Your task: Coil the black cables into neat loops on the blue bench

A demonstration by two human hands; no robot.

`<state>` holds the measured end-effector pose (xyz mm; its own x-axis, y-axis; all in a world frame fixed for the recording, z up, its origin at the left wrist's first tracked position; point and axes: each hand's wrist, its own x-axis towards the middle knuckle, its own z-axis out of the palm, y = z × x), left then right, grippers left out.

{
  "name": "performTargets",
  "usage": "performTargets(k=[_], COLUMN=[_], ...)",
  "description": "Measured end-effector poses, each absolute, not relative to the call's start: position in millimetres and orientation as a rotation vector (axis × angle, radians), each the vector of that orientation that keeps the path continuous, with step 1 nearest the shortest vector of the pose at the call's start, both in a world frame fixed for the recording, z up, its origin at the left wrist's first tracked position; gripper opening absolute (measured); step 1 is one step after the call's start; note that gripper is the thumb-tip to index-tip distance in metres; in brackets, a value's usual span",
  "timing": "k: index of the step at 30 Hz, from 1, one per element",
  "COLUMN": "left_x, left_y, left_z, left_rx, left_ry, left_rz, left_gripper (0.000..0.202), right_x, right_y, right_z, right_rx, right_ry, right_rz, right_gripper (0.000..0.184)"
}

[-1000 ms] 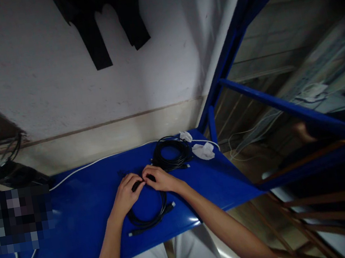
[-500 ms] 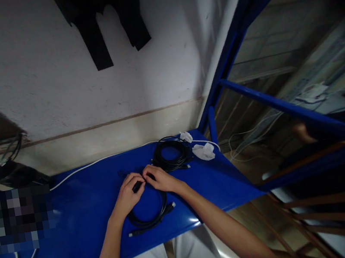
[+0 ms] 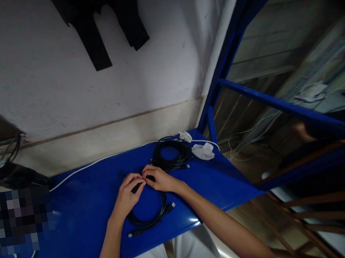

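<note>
Left hand (image 3: 129,191) and right hand (image 3: 157,178) meet, clamped on the far side of a coiled black cable (image 3: 147,225), apparently to hold its loops together.

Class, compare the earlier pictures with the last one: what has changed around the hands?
Very little. No large move shows, and nothing was visibly taken hold of or let go; any finger movement is too small to tell. The left hand and right hand stay together at the near cable coil's far side. The far cable coil stayed put.
</note>
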<state>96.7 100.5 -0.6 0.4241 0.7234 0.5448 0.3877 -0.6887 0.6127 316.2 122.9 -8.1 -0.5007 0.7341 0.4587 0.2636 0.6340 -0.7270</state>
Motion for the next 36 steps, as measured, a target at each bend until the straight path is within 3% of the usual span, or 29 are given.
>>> performTargets(k=[11, 25, 36], left_x=[95.9, 95.1, 93.5], left_y=[102.1, 102.7, 101.1], left_z=[-9.0, -6.8, -6.1], left_rx=[2.274, 2.303, 2.315], left_ry=[0.995, 1.029, 1.078], left_rz=[1.120, 1.116, 1.137], left_gripper=[0.008, 0.008, 0.004], right_x=[319.4, 318.2, 317.5], right_y=[120.1, 121.8, 124.7], right_z=[-4.6, -4.3, -9.8], right_rx=[-0.744, -0.787, -0.800], right_ry=[-2.044, -2.045, -2.010], right_rz=[0.793, 0.812, 0.809], right_gripper=[0.017, 0.004, 0.011])
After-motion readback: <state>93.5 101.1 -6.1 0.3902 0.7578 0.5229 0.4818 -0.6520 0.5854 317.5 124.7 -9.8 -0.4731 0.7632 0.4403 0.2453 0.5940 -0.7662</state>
